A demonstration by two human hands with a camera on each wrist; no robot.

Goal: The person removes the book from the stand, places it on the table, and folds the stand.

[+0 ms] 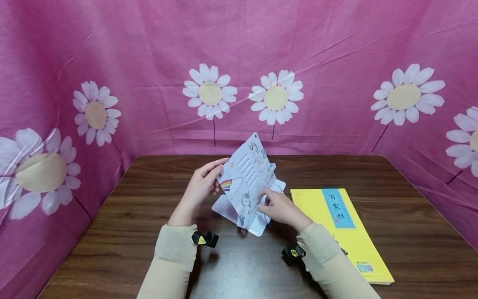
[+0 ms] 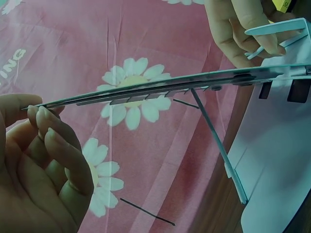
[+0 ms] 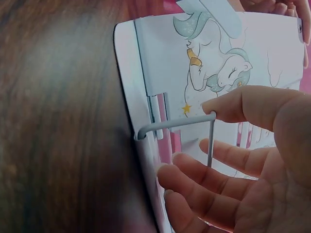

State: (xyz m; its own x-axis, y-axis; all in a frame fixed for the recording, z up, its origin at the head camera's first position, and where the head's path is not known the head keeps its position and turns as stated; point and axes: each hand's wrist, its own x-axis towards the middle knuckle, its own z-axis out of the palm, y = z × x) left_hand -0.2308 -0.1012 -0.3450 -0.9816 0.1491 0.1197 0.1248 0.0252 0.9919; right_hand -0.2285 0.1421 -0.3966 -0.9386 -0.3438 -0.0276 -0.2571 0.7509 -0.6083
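Two hands adjust a unicorn-printed stand (image 1: 248, 182), at the centre of the frame, over the counter (image 1: 108, 245).
The left hand (image 1: 201, 180) pinches its left corner; the right hand (image 1: 281, 209) has fingers gripping the wire clip (image 3: 177, 122). The step seems to be setting this clip; next move probably calls for steady holding and gentle turning.

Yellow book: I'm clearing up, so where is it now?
In the head view, the yellow book lies on the right side of the table, right of the unicorn-print stand, partly hidden by the right sleeve.
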